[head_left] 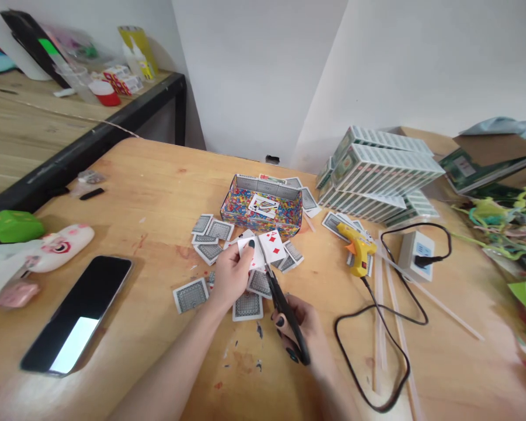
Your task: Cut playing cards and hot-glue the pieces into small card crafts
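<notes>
My left hand [232,273] pinches a playing card [272,245], a four of diamonds, between thumb and fingers. Black-handled scissors [284,304] are gripped in my right hand [301,328], their blades across the middle of the card. Loose cards lie face down around my hands, among them one card [248,306] just below the held one and another [191,295] to the left. Behind the hands stands an open box [262,204] with a colourful speckled lining, grey card backs along its far wall and a face card [263,206] inside.
A yellow glue gun [358,248] rests on cards at right, its black cord looping past clear glue sticks [379,327] and a power socket [416,255]. Stacked card boxes [377,169] stand behind. A phone [79,313] lies left; dark scraps [259,330] dot the table.
</notes>
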A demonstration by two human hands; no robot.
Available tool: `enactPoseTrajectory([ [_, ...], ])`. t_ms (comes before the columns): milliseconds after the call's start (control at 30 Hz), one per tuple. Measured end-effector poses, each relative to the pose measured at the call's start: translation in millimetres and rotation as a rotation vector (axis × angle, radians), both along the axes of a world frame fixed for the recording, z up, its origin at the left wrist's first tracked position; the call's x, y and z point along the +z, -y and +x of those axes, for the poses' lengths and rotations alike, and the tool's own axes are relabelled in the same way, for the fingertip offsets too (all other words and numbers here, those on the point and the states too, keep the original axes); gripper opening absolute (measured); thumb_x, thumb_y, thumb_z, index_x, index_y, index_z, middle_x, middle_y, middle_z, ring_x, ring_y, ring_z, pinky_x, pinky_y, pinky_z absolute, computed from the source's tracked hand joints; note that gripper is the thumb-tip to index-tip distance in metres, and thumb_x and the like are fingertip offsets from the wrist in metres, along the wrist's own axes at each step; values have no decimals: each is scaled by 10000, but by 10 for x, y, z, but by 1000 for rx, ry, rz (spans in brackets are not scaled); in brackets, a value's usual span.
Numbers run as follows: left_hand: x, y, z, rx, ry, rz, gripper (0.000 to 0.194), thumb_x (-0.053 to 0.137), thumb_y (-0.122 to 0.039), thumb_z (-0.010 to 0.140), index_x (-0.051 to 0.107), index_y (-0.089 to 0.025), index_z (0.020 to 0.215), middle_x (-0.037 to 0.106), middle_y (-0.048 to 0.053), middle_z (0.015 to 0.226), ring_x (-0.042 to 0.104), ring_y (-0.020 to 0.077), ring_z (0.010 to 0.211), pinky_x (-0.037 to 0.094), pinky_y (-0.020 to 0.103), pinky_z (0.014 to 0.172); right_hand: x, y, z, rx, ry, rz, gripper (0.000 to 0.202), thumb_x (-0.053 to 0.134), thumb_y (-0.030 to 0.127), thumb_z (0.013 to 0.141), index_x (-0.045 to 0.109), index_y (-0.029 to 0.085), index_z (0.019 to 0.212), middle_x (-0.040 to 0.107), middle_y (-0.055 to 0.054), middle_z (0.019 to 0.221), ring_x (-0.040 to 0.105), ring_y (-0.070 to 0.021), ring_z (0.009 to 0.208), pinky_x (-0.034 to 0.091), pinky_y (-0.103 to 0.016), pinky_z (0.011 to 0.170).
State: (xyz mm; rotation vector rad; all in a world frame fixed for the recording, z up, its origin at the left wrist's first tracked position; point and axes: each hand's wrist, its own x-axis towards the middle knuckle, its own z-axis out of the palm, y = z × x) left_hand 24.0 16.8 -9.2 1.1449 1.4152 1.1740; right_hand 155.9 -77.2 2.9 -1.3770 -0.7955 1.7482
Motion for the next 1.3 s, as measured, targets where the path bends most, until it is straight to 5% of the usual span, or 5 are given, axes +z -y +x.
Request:
enactPoseTrajectory([
  [433,-35,-2,-2,8,-11,23,219,516,-300,744,574,-140,606,519,-20,556,453,105,533,348,204,501,34,-25,-25,-29,30,-50,346,686,394,610,410,186,621,328,116,412,247,-19,321,184,-152,312],
  [700,-122,-10,48,58,249,-110,191,580,-325,701,619,-138,695,605,-10,595,541,120,524,413,221,507,-18,14,-14,-69,-150,1,467,669,577,604,435,175,648,399,91,464,278,-8,264,178,-145,261],
  [967,38,-48,36,-14,409,-184,258,628,-366,670,617,-133,780,693,53,744,644,180,615,502,274,549,-39,89,143,-247,-381,42,441,634,585,660,553,168,777,426,67,548,255,-5,306,220,-143,271],
  [1133,54,-54,26,-17,381,-161,240,657,-329,652,543,-154,770,683,28,760,643,160,564,502,254,503,-53,-2,235,-420,-139,160,361,608,514,720,569,161,785,453,44,585,359,-44,376,294,-175,339],
  [1300,44,-54,31,-50,323,-135,230,651,-316,652,512,-158,745,672,29,755,646,163,585,510,268,537,32,-100,349,-387,524,107,336,588,480,729,586,157,822,566,-7,596,516,-140,492,391,-248,453],
])
